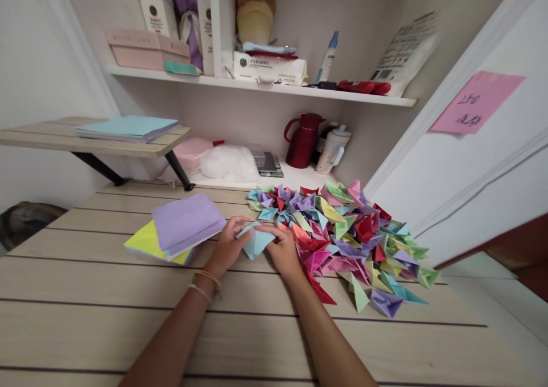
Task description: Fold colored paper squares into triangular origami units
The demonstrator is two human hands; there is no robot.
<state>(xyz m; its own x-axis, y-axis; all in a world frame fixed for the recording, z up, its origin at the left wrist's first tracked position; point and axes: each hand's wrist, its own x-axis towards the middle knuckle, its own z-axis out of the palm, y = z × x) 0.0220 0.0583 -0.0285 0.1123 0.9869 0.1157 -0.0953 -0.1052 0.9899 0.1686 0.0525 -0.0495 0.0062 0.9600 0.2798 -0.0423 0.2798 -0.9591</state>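
A partly folded light blue paper (pixel 257 242) sits on the wooden table (pixel 107 313), pinched from both sides. My left hand (pixel 229 244) grips its left edge, fingers curled, with thin bracelets on the wrist. My right hand (pixel 285 251) closes on its right side. Just right of my hands spreads a big pile of folded paper boats (pixel 355 238) in red, pink, purple, green, blue and yellow. Left of my hands lies a stack of flat coloured sheets (pixel 182 227), purple on top, yellow below.
A raised wooden shelf (pixel 64 136) at the left carries blue sheets (pixel 128 128). Behind stand a red jug (pixel 303 140), a white bottle (pixel 334 147) and a pink box (pixel 192 152). A wall shelf (pixel 257 84) holds boxes and bottles. A pink note (pixel 477 103) hangs on the door.
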